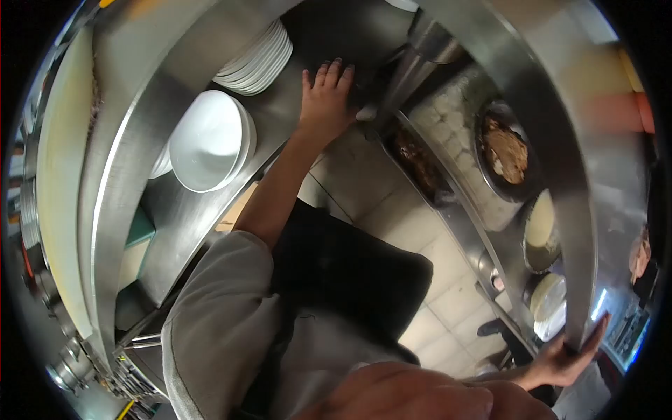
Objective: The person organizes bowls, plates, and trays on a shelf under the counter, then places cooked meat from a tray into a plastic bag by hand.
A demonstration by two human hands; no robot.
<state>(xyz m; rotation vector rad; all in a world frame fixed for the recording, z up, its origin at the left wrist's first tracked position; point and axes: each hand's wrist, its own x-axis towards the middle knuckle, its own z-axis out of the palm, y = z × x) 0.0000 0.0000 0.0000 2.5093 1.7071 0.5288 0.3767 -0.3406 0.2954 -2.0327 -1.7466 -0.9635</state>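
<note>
My left hand (327,98) lies with fingers spread on the steel counter (189,220), near its inner edge, and holds nothing. Beside that forearm are stacked white bowls (210,143), with a stack of white plates (255,63) farther up the counter. At the lower right, my right hand (563,360) is closed around the lower end of a curved-looking steel shelf edge (581,280). Its fingertips are partly hidden. Near it are round pale containers (549,301), whose contents I cannot make out.
Across the tiled floor (437,280), a dark tray (416,161) holds brown food. A dark pan (507,150) with browned food and a bowl with something pale (540,220) stand behind it. A lit screen (630,339) is at far right. Steel shelf edges overhang both sides.
</note>
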